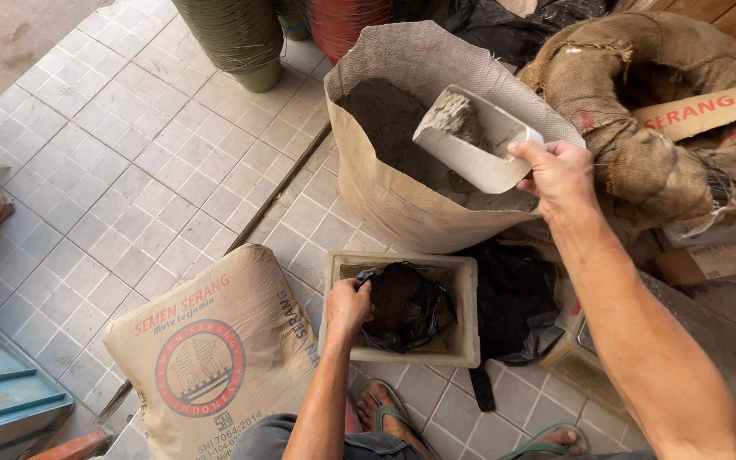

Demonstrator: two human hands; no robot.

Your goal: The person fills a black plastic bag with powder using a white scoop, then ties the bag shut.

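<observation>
On the pale tiled floor [129,170], between the person's sandalled feet and an open woven sack [385,196], sits a rectangular cream tray [468,315] with a crumpled black plastic bag [406,307] in it. The left hand [349,305] rests at the tray's near-left rim, its fingers closed on the edge of the black bag. The right hand [560,175] is raised over the sack's mouth, fingers wrapped around the back end of a white scoop [479,140] (a cut-off container by the look of it) that carries a lump of grey-brown soil [455,115]. The sack itself holds more of the same dark material. A full printed cement bag [215,349] lies just left of the tray, and a rolled burlap sack [658,128] stands to the right.
</observation>
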